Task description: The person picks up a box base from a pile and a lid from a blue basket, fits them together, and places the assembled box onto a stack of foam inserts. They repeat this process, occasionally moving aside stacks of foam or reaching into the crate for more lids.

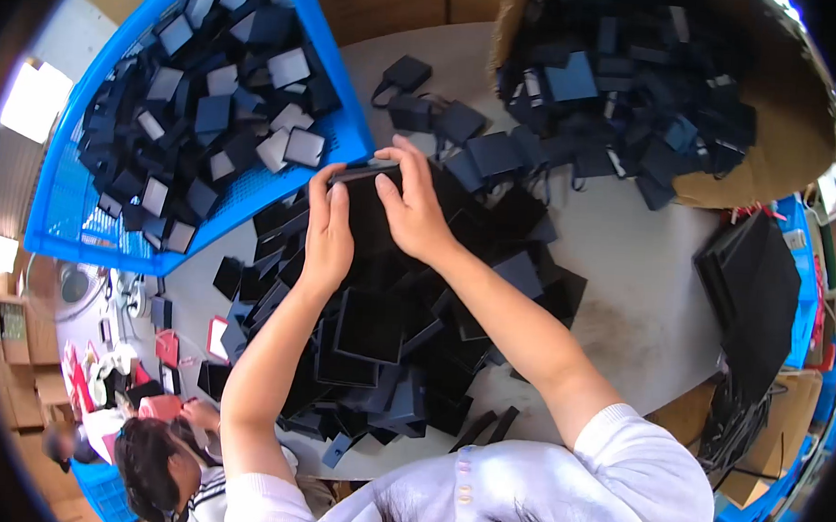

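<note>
- Head view: left hand and right hand both clasped around one black box, fingers curled over its far edge.
- Held just above the pile of black boxes, mid grey table.
- Far left, blue crate of boxes; far right, cardboard carton.
- Near left, another person.

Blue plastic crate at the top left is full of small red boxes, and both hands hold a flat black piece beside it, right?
No. The head view shows the blue plastic crate full of small black and grey boxes, not red. The left hand and right hand do hold a flat black piece beside it.
</note>
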